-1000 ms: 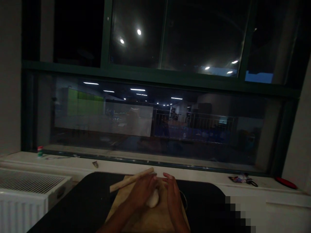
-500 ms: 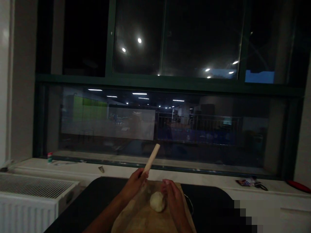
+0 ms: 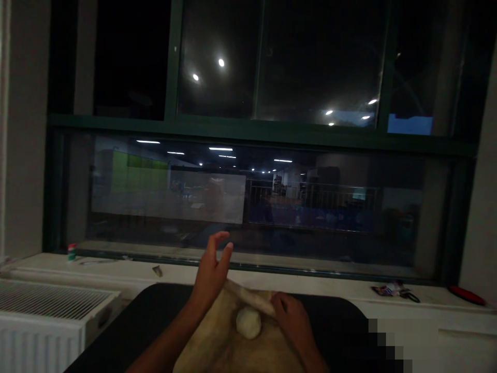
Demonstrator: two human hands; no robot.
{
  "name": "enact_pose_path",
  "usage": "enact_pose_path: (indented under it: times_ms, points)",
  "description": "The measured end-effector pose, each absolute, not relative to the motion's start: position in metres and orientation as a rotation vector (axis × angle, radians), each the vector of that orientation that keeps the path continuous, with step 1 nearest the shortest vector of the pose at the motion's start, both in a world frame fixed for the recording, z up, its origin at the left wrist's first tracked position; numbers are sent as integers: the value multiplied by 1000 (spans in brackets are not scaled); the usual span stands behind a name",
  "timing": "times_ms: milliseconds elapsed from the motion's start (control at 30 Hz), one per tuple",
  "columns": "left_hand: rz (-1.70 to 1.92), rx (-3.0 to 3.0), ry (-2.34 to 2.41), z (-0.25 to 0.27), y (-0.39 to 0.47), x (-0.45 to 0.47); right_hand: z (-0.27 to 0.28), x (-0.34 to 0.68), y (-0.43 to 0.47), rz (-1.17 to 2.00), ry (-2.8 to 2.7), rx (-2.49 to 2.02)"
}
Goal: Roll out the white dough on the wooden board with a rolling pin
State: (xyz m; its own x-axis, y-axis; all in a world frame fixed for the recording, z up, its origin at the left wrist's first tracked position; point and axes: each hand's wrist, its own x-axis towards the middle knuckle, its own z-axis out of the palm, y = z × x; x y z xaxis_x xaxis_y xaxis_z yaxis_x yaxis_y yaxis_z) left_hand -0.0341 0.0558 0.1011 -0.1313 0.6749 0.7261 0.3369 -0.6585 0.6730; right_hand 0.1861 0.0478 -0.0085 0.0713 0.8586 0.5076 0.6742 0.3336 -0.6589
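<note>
A pale dough ball (image 3: 248,322) sits on a wooden board (image 3: 205,344) on a black table (image 3: 155,316). A wooden rolling pin (image 3: 248,296) lies slanted just behind the dough. My right hand (image 3: 292,317) grips the pin's right end, close to the dough. My left hand (image 3: 212,269) is raised above the board's far left corner, its fingers spread and nothing clearly held. The pin's left end runs up to that hand's palm.
A white sill runs behind the table, bearing a small red-and-green object (image 3: 72,251), a small dark scrap (image 3: 157,270), scissors with wrappers (image 3: 394,291) and a red flat thing (image 3: 466,295). A white radiator (image 3: 50,305) stands at the left. A dark window fills the wall.
Half a second ago my left hand held the pin upright. Now the pin lies low behind the dough with my right hand on its end, and my left hand has opened.
</note>
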Motion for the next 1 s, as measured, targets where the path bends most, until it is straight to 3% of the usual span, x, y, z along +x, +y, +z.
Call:
enact_pose_path:
  times_ms: [200,400,633,1000]
  points:
    - [867,2616,1686,61,69,-28,-7,175,47,-5,-1799,-1621]
    - [498,2645,1756,20,90,-26,-14,180,60,-113,-1853,-1787]
    - [468,2703,1653,4,70,-34,-22,176,50,-358,-1976,-1741]
    - [675,2560,1550,-27,22,-59,-44,172,21,-236,-1996,-1625]
